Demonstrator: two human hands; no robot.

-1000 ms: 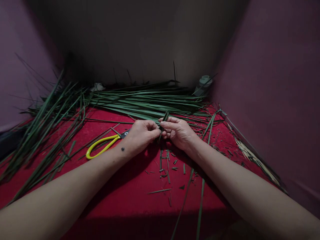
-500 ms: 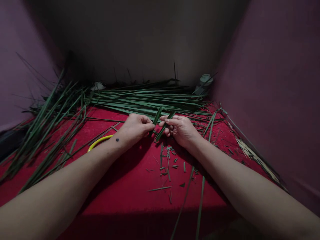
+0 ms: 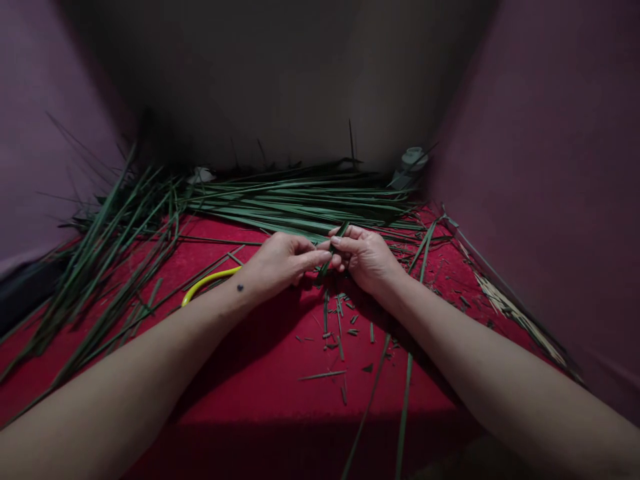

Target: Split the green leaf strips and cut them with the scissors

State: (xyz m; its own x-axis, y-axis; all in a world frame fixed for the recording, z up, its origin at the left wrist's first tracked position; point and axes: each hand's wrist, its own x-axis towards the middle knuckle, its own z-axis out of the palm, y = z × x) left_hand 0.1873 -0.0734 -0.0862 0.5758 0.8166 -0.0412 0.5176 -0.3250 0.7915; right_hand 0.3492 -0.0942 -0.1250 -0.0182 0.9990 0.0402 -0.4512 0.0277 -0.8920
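Note:
Over the red cloth, a short folded strip of green leaf slants between my fingertips. My right hand pinches it, thumb on top, with its upper end poking out above the fingers. My left hand is closed, its thumb and forefinger pressed to the strip's near side. Whether a second strip lies against the first is hidden by my fingers. Small green leaf cuttings are scattered on the cloth below my hands.
Long green leaves lie piled along the back, more at the left. A yellow curved handle shows beside my left forearm. A whitish container stands at the back right. Pale thin sticks lie along the right edge.
My left hand has moved right, bringing its leaf strip up to the one in my right hand. The two strips stood apart before; now only one shows. My right hand has barely moved.

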